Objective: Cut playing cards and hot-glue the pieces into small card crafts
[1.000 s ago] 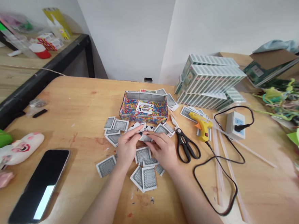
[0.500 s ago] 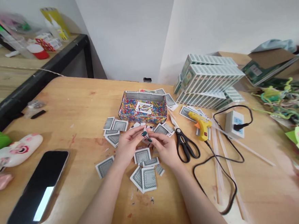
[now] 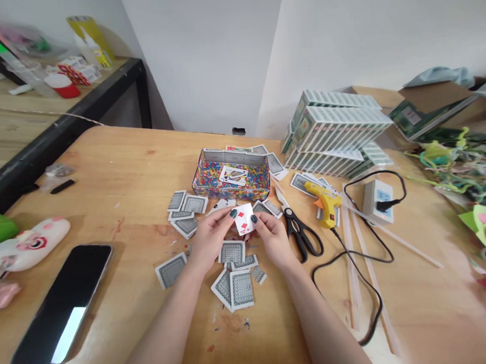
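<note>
Between my hands I hold a playing card piece (image 3: 244,218) showing red diamonds, its face turned toward me. My left hand (image 3: 208,238) pinches its left edge, and my right hand (image 3: 274,236) grips the right edge. Just beyond stands an open box (image 3: 197,186) with a colourful dotted pattern, lined along its back wall with grey card backs. A face-up card (image 3: 233,175) lies inside it. Around my hands lie cut cards, among them a grey-backed piece (image 3: 241,288) in front and a small stack (image 3: 183,227) to the left.
Black-handled scissors (image 3: 299,230) and a yellow glue gun (image 3: 328,204) lie to the right, with a black cord, glue sticks (image 3: 368,251) and a white power adapter (image 3: 378,200). Card packs (image 3: 341,128) are stacked behind. A phone (image 3: 62,305) and a plush pouch (image 3: 39,243) lie left.
The card piece, earlier bent and mostly hidden between my fingers, is now opened flat with its diamond face showing. My hands have drawn slightly apart.
</note>
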### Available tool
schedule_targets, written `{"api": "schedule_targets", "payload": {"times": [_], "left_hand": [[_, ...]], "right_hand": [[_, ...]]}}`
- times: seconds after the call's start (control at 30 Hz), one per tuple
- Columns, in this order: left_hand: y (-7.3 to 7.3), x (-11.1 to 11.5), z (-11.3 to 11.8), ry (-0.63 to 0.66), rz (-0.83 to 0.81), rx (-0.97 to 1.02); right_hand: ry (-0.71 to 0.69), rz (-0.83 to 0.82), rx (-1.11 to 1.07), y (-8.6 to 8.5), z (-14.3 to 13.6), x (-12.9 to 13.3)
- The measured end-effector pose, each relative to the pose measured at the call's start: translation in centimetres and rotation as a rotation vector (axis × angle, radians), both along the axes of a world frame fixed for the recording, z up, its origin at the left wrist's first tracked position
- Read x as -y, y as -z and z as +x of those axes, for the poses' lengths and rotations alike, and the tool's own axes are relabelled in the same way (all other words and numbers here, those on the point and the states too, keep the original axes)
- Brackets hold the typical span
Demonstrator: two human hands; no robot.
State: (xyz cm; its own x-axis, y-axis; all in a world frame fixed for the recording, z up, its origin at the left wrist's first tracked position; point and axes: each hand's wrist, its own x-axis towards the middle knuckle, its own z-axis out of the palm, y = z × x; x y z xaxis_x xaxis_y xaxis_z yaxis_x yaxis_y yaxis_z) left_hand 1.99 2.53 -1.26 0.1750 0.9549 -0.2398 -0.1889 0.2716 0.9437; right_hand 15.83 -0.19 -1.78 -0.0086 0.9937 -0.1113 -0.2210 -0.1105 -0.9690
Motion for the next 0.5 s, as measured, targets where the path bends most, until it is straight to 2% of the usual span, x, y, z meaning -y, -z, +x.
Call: {"api": "schedule_targets", "payload": {"times": [0.1, 0.2, 0.27, 0.33, 0.43, 0.5], "left_hand": [[0.0, 0.2, 0.2, 0.038, 0.099, -0.13], [0.1, 0.3, 0.2, 0.079, 0.113, -0.219], [0.3, 0.2, 0.1, 0.04, 0.12, -0.262], [0.4, 0.1, 0.0, 0.013, 0.135, -0.285], [0.5, 0.0, -0.1, -0.011, 0.149, -0.323], [0.4, 0.1, -0.1, -0.013, 0.148, -0.36]], "right_hand": [[0.061, -0.001, 0.054, 0.2, -0.4, 0.1], [0.084, 0.009, 0.239, -0.2, -0.6, 0.4], [0.114, 0.053, 0.482, -1.0, -0.2, 0.9], [0.206, 0.099, 0.778, -1.9, 0.8, 1.6], [0.383, 0.065, 1.111, -3.0, 2.9, 3.1], [0.401, 0.011, 1.312, -3.2, 4.4, 4.1]]}}
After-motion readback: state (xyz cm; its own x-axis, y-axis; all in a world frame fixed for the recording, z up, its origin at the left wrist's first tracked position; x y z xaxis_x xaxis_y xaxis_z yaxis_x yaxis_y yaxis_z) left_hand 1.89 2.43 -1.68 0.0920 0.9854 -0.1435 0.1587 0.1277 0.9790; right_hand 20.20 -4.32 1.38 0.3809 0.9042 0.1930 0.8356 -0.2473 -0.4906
